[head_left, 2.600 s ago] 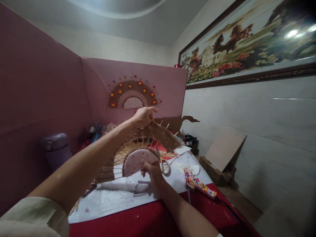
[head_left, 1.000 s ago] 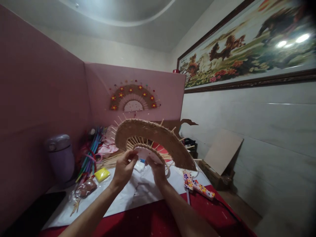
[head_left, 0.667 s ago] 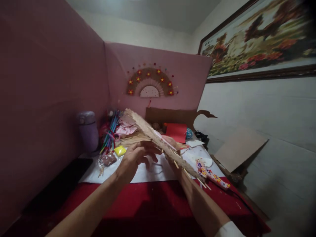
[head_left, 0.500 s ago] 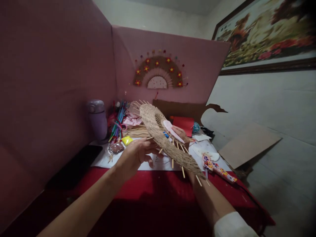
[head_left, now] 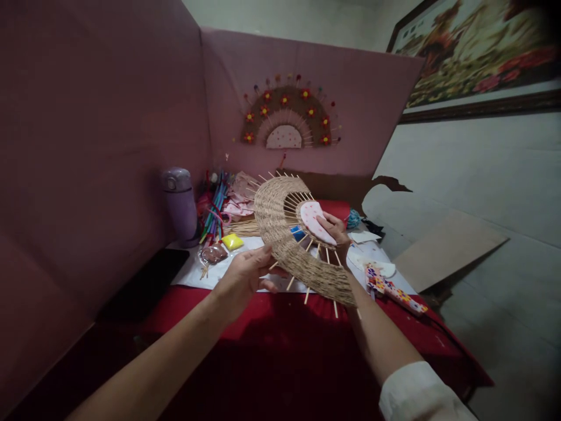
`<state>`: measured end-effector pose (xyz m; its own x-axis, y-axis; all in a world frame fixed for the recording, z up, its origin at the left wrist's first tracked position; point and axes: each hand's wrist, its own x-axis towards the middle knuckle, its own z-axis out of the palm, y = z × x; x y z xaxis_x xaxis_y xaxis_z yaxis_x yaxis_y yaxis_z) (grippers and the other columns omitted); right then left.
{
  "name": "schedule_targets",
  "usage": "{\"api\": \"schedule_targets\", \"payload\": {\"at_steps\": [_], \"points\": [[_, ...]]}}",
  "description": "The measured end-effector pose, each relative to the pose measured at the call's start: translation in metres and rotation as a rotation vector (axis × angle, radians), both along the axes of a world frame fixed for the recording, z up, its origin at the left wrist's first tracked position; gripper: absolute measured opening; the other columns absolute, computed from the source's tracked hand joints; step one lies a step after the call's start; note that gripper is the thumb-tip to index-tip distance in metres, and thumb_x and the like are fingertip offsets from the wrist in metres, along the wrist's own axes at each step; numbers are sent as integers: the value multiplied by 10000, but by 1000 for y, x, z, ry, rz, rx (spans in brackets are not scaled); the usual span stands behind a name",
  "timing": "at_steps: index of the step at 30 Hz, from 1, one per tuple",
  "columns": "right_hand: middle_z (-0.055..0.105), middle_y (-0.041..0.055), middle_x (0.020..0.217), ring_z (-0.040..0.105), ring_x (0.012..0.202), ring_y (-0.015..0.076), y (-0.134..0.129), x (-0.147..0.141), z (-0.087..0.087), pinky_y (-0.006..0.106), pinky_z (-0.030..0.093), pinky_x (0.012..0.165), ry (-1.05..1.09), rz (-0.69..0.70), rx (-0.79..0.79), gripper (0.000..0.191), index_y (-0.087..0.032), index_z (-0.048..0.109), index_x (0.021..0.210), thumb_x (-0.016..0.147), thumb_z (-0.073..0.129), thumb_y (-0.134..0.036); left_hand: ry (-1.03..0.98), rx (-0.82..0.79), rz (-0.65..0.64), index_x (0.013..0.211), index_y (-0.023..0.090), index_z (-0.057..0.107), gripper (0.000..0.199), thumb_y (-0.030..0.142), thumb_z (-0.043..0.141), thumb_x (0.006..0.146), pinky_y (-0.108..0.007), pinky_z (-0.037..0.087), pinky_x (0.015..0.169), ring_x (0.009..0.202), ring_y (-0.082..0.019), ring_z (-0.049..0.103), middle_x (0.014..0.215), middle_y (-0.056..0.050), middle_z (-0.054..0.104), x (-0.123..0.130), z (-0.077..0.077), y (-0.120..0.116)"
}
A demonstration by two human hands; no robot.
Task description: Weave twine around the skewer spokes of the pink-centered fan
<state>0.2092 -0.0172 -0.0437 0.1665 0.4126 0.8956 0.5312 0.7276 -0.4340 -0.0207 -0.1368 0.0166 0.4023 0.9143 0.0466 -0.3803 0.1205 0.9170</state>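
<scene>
A half-round woven fan (head_left: 272,215) of twisted tan cord on thin wooden sticks is held up tilted above the table. The stick ends poke out past its outer rim. At its inner side sits a pale pink, spotted half-disc (head_left: 312,217). My right hand (head_left: 335,230) is closed on this half-disc, thumb and fingers pressed over its straight edge. My left hand (head_left: 248,270) pinches the lower outer rim of the weave between thumb and fingers; some fingertips are hidden behind it.
Behind the fan lie thin sticks (head_left: 239,228), coloured pipe cleaners (head_left: 214,206) and blue yarn (head_left: 353,218). A lilac bottle (head_left: 180,207) and yellow packet (head_left: 232,241) stand left. A flower-patterned glue gun (head_left: 394,290) lies right. A finished fan (head_left: 286,102) hangs on the pink panel.
The fan has turned so that its woven face shows more broadly towards me. Both hands stay on it, and the view has shifted slightly.
</scene>
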Motion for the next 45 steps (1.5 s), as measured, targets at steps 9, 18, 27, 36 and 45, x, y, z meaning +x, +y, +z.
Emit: {"api": "schedule_targets", "payload": {"at_steps": [9,18,27,36,45], "points": [[564,75,1223,546,1106,219,-3,5,3,412,448,958,-85,-23,27,279,-241,672,1078,850,539,-328,153,-166,171,814,95,657,231,286,704,693,-193,450,423,574,-148,643,778,-110,700,5,-13,10],[571,71,1220,551,1100,221,-4,3,2,408,453,951,-72,-23,23,282,-249,667,1092,854,534,-325,173,-168,185,828,99,667,233,295,691,706,-204,461,436,583,-153,654,791,-118,711,4,-17,11],[577,81,1216,554,1094,240,1,2,-1,422,460,949,40,5,4,299,-219,685,1057,823,569,-366,163,-161,155,836,107,671,322,398,696,701,-217,477,463,589,-146,643,793,-114,708,4,-14,11],[552,72,1236,535,1112,229,-1,6,0,419,432,969,-69,1,71,287,-252,658,1110,846,550,-284,227,-197,167,725,91,649,248,328,713,689,-212,467,431,542,-148,641,680,-105,695,3,-22,14],[549,69,1235,537,1108,218,0,6,-3,402,425,970,-101,-24,68,291,-260,648,1126,861,529,-265,230,-212,179,709,85,646,232,308,707,695,-200,466,424,546,-153,650,688,-114,701,1,-20,12]]}}
